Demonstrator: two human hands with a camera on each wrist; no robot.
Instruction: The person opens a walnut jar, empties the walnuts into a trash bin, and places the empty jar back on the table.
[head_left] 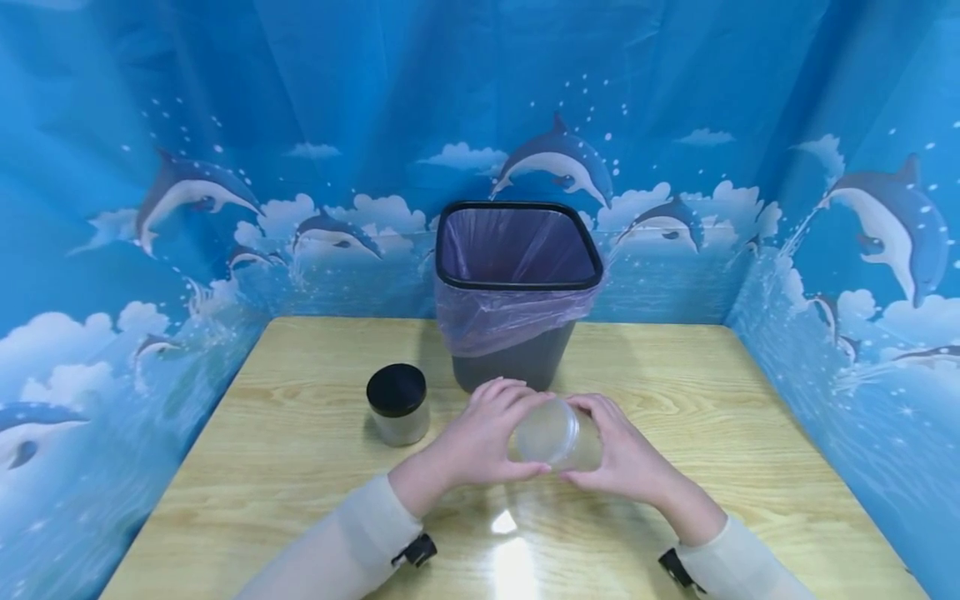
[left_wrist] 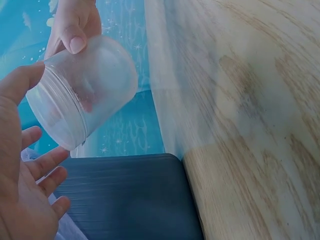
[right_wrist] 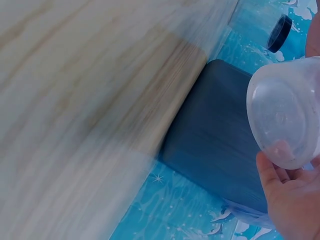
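A clear plastic jar (head_left: 588,446) lies tilted on its side between my hands, above the table in front of the bin. Its threaded mouth, without a lid, faces left. In the left wrist view, the thumb and a fingertip of my left hand (left_wrist: 30,190) grip the rim of the jar (left_wrist: 102,82) from opposite sides, the other fingers spread. My right hand (head_left: 633,454) holds the body near the base; in the right wrist view its fingers curl under the jar (right_wrist: 280,112). Left of my left hand (head_left: 487,437), a second jar (head_left: 399,408) stands upright with a black lid on.
A grey bin (head_left: 517,354) with a black rim and a purple liner bag stands at the back of the wooden table (head_left: 300,483). Blue dolphin-print curtains (head_left: 337,100) hang behind and along both sides.
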